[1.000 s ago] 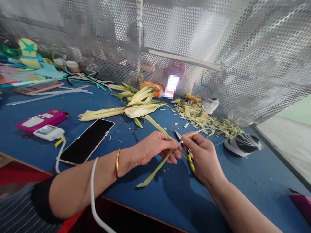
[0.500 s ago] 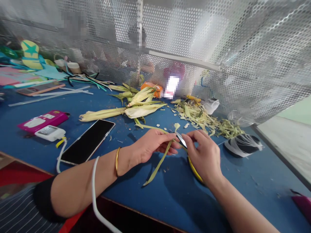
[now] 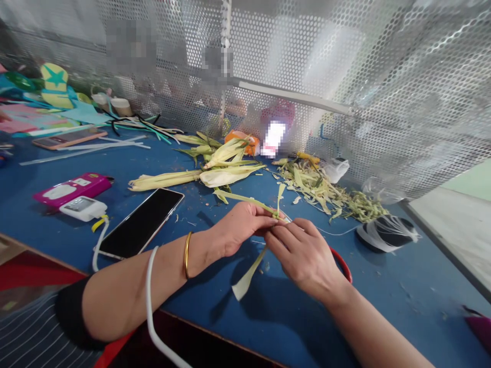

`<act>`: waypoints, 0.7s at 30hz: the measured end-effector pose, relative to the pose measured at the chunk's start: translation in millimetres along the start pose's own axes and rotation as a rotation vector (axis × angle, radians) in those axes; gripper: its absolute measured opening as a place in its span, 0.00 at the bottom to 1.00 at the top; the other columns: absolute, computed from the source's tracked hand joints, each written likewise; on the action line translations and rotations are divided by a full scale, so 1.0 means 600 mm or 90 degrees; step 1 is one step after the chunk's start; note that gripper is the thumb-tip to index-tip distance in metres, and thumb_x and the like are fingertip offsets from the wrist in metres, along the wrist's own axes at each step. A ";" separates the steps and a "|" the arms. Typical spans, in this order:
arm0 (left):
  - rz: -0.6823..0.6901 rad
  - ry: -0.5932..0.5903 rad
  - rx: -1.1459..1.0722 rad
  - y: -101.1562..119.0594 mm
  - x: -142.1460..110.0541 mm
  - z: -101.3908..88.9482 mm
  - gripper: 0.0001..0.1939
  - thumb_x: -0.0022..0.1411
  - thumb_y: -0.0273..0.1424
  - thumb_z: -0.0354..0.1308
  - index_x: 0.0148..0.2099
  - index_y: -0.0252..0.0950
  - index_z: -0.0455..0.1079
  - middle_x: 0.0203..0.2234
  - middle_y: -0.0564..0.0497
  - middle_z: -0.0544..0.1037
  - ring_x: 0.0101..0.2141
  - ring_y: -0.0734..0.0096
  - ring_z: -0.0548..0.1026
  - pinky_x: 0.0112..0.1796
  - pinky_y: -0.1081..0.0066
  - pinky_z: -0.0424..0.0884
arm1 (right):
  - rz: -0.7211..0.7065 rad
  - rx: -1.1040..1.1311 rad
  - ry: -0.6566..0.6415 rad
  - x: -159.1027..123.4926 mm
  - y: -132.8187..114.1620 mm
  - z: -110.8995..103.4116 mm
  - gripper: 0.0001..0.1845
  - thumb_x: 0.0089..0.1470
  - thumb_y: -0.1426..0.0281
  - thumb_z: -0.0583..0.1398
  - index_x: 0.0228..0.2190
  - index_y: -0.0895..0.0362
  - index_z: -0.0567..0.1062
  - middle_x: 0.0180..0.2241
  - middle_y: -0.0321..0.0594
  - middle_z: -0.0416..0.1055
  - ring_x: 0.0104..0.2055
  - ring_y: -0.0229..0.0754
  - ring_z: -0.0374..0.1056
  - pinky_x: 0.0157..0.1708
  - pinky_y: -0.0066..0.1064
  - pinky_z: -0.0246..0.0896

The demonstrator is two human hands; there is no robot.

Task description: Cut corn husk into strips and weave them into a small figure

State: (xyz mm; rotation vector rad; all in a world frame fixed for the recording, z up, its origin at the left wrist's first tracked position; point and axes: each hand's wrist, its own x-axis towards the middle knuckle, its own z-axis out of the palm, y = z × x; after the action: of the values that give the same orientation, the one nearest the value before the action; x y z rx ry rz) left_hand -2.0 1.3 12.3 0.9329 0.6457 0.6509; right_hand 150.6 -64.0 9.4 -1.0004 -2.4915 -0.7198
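My left hand (image 3: 245, 225) pinches a pale green corn husk strip (image 3: 247, 198) between thumb and fingers. A small knot shows at my fingertips, with one short end standing up and a longer tail (image 3: 247, 278) hanging below. Right beside it, my right hand (image 3: 303, 250) is closed, its fingers touching the left fingers and the strip. Scissors are in my right hand; a red handle loop (image 3: 342, 265) sticks out past the wrist side, and a bit of blade shows above the fingers. Most of the scissors is hidden by the hand.
Corn husks (image 3: 226, 168) lie behind my hands, with a heap of husk scraps (image 3: 314, 184) to their right. A black spool of white thread (image 3: 385, 232) is at right. A dark phone (image 3: 141, 222) and magenta device (image 3: 74, 189) lie left. A perforated metal screen (image 3: 287, 56) stands behind.
My right hand has moved left and turned over, palm down, against my left fingers. The scissors turned with it, showing a red loop instead of yellow. The strip's tail swung slightly right.
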 end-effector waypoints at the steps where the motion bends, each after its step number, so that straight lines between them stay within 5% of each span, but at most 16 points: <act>1: 0.000 0.000 0.002 0.000 0.000 0.001 0.05 0.49 0.23 0.66 0.32 0.29 0.79 0.27 0.49 0.80 0.30 0.77 0.73 0.35 0.76 0.67 | 0.006 0.024 0.011 -0.001 -0.001 0.000 0.17 0.65 0.78 0.48 0.31 0.61 0.74 0.27 0.40 0.72 0.33 0.42 0.66 0.41 0.36 0.56; 21: 0.019 0.030 0.014 -0.004 -0.006 0.006 0.04 0.49 0.22 0.65 0.31 0.31 0.78 0.26 0.50 0.79 0.28 0.76 0.74 0.34 0.75 0.67 | 0.052 0.203 0.123 -0.005 -0.018 0.007 0.10 0.58 0.82 0.53 0.34 0.60 0.73 0.30 0.43 0.76 0.31 0.42 0.69 0.39 0.36 0.60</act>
State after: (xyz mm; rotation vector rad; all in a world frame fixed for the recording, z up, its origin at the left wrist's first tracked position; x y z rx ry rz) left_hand -0.8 -4.3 12.4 0.9518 0.6838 0.6955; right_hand 144.1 -69.8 1.3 -0.8655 -2.2894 -0.3587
